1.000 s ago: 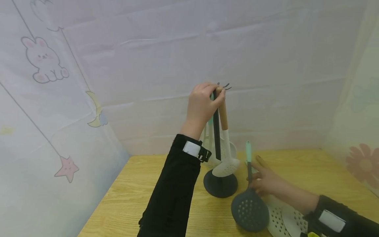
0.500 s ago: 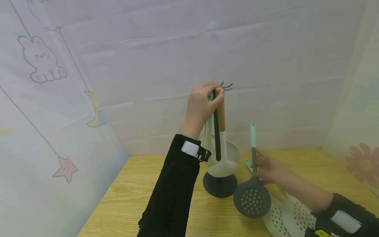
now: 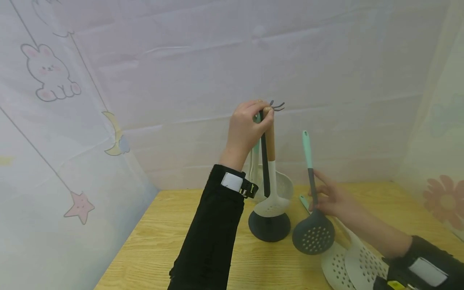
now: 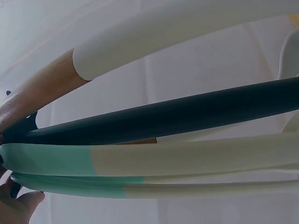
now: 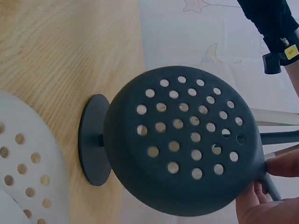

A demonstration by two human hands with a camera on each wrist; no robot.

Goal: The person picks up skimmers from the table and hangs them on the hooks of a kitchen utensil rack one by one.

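Observation:
A dark utensil stand with a round base rises from the wooden table. My left hand grips the top of the stand where the utensil handles hang. A white slotted spoon with a wooden handle and pale ladles with mint ends hang there beside the dark post. My right hand holds a dark grey skimmer by its shaft, mint handle end up, lifted just right of the stand.
Two white perforated utensil heads lie on the table at the right, under my right forearm. Pale fabric walls with cartoon prints close in the table at the back and both sides.
My right hand has raised the dark skimmer off the table and stood it more upright, closer to the stand's top. The left hand has stayed on the stand's top.

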